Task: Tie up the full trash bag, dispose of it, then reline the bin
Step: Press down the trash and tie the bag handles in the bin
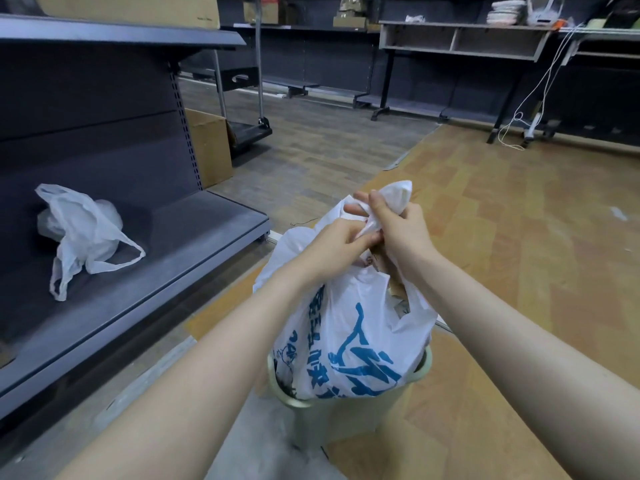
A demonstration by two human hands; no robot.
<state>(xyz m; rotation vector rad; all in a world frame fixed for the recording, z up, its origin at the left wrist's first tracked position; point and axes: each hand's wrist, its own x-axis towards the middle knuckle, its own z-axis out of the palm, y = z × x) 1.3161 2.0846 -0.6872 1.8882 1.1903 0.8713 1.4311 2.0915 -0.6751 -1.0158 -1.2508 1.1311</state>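
A full white trash bag (349, 327) with blue print stands in a pale green bin (332, 415) on the floor, its top pulled up above the rim. My left hand (337, 249) and my right hand (398, 225) both grip the bag's twisted handles just above its mouth, close together and touching. One handle end sticks up past my right fingers. Brown cardboard scraps show inside the bag's opening. An empty white plastic bag (81, 233) lies crumpled on the low grey shelf (194, 237) to the left.
A grey metal shelving unit runs along the left. A cardboard box (209, 147) and a black platform trolley (247, 131) stand behind it. Desks with white cables (533, 95) line the far right wall. Wood-pattern flooring stretches to the right of the bin.
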